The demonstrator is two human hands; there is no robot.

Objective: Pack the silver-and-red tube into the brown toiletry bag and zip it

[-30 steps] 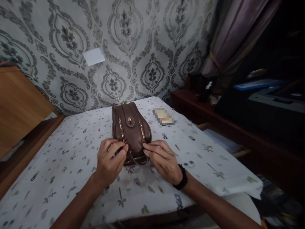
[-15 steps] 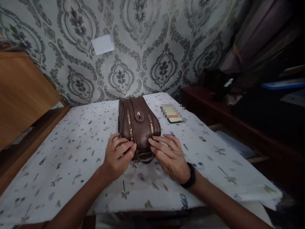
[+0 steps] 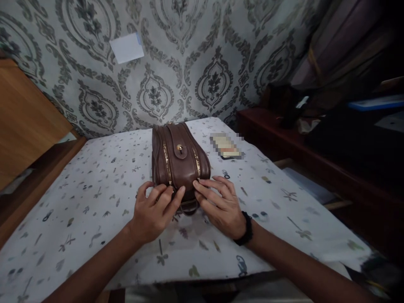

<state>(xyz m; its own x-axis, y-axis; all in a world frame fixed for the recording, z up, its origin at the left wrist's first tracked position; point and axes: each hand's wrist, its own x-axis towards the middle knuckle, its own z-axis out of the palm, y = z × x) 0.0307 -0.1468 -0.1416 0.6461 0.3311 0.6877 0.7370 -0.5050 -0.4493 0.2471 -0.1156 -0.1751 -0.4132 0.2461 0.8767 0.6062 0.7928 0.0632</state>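
A brown leather handbag (image 3: 182, 170) lies on the patterned white cloth, two gold zippers running along its top. Between them sits a strap tab (image 3: 179, 150) with a gold knob. My left hand (image 3: 154, 210) is at the bag's near left corner, thumb and fingers apart, fingertips beside the left zipper's near end. At the right zipper's near end, my right hand (image 3: 222, 208) has its thumb and forefinger closed on the zipper pull, which they mostly hide. A thin handle loop (image 3: 189, 208) shows between the hands. A black band circles my right wrist.
A phone-like flat object (image 3: 226, 146), partly pixelated, lies right of the bag on the white cloth (image 3: 104, 235). Wooden furniture (image 3: 28, 122) stands at left. Dark red furniture (image 3: 261, 126) with dark items is at right. White paper (image 3: 127, 48) is on the patterned wall behind.
My left thumb has moved apart from the forefinger, away from the left zipper's end. My right hand keeps its place on the bag. The whole view has shifted slightly.
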